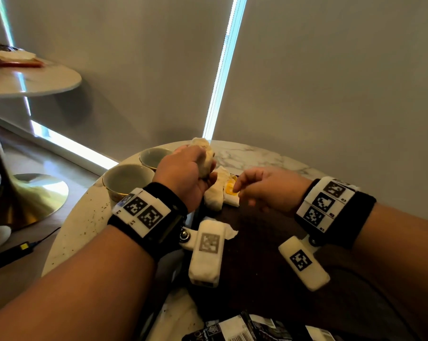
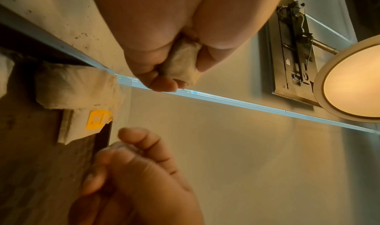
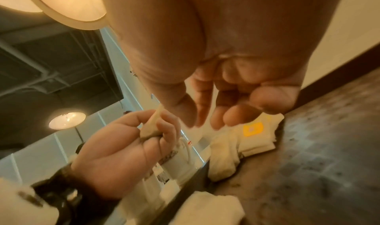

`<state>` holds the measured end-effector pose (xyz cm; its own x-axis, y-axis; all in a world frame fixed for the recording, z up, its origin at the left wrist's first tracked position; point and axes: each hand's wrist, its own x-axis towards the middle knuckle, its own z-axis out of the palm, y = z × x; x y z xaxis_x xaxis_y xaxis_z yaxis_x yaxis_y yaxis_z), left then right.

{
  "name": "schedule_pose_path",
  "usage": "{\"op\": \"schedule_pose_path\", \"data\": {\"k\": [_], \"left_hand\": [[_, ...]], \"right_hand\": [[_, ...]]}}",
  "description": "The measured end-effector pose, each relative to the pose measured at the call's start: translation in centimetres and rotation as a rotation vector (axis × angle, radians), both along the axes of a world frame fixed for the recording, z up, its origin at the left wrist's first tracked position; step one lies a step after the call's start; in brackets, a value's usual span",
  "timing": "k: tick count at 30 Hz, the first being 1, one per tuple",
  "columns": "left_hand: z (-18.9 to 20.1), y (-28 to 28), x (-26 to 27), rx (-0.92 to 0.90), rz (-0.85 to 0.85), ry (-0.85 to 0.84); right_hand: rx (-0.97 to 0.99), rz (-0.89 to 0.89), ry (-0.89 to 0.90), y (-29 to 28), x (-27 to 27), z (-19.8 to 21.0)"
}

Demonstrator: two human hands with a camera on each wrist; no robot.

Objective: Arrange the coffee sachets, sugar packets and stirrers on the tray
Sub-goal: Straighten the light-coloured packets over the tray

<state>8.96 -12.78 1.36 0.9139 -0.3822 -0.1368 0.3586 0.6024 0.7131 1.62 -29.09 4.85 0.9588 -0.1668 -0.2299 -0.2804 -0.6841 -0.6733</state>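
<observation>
- Two grey cups (image 1: 128, 179) are seen at about ten o'clock on the marble table (image 1: 252, 153), one behind the other, just left of the left hand.
- A pale packet (image 1: 206, 156) is gripped in the left hand (image 1: 186, 175), whose fingers are curled tightly round it; the packet is held up above the table, near the far edge of the tray.
- More pale packets (image 1: 214, 193) are laid on the dark tray (image 1: 257, 254) at twelve o'clock, just under and right of the left hand; one with a yellow label (image 1: 230, 189) is placed beside them at one o'clock.
- Nothing is held by the right hand (image 1: 269, 188): its fingers are loosely bent and parted, with the fingertips (image 3: 218, 119) poised just above the yellow-labelled packet; whether it is touched cannot be told.
- Black-and-white sachets (image 1: 235, 328) are seen at six o'clock, at the near edge of the table.
- Marker-covered wrist bands are worn on both arms, and a second round table (image 1: 30, 80) is seen well apart at nine o'clock.
</observation>
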Motion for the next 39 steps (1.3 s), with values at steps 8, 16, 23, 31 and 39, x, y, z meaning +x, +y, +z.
{"op": "schedule_pose_path", "data": {"k": [8, 16, 23, 31, 39], "left_hand": [[0.3, 0.6, -0.3, 0.0, -0.063, -0.04], [0.1, 0.6, -0.5, 0.03, -0.086, -0.078], [-0.1, 0.4, -0.6, 0.13, -0.127, -0.172], [-0.1, 0.3, -0.8, 0.197, -0.207, -0.153], [-0.1, 0.4, -1.2, 0.292, -0.335, -0.292]], "right_hand": [[-0.485, 0.37, 0.226, 2.1, -1.3, -1.2], [-0.523, 0.395, 0.127, 1.1, -1.0, -1.7], [-0.264, 0.223, -0.156, -0.5, -0.6, 0.5], [0.048, 0.183, -0.284, -0.3, -0.2, 2.9], [0.318, 0.015, -0.335, 0.3, -0.1, 1.9]]}}
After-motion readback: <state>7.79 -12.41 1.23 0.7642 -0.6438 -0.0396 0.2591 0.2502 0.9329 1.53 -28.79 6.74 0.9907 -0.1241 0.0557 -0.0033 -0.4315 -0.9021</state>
